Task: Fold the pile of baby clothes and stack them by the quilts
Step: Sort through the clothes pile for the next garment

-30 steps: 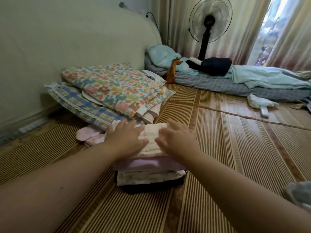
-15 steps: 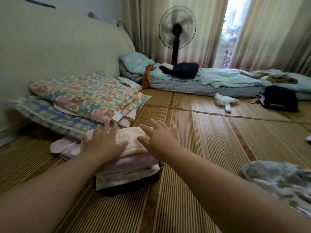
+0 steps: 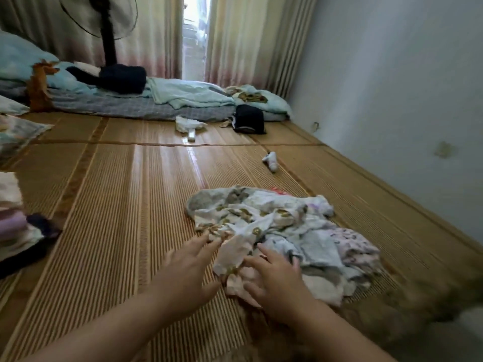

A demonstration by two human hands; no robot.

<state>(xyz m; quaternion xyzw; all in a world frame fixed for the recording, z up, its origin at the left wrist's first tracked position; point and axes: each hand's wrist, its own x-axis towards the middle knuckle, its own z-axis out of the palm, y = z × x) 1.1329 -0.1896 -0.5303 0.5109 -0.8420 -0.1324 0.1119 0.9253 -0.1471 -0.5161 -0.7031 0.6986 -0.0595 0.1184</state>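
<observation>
A loose pile of baby clothes (image 3: 282,226), white, pale blue and patterned, lies on the bamboo mat at centre right. My left hand (image 3: 190,265) reaches its near left edge with fingers spread, the fingertips touching a patterned piece. My right hand (image 3: 277,280) rests flat on a cream garment at the pile's front, fingers apart. Neither hand grips anything. The stack of folded clothes (image 3: 13,223) shows at the far left edge. A corner of the quilts (image 3: 15,134) is visible above it.
A low mattress (image 3: 130,105) with blue bedding runs along the far side under the curtains, with a standing fan (image 3: 107,30) behind it. A dark bag (image 3: 248,118), a white cloth (image 3: 188,125) and a small white toy (image 3: 271,159) lie on the mat. A wall closes the right side.
My head has turned right, away from the folded stack and quilts. Both hands left the stack's top and moved over to the loose pile of clothes.
</observation>
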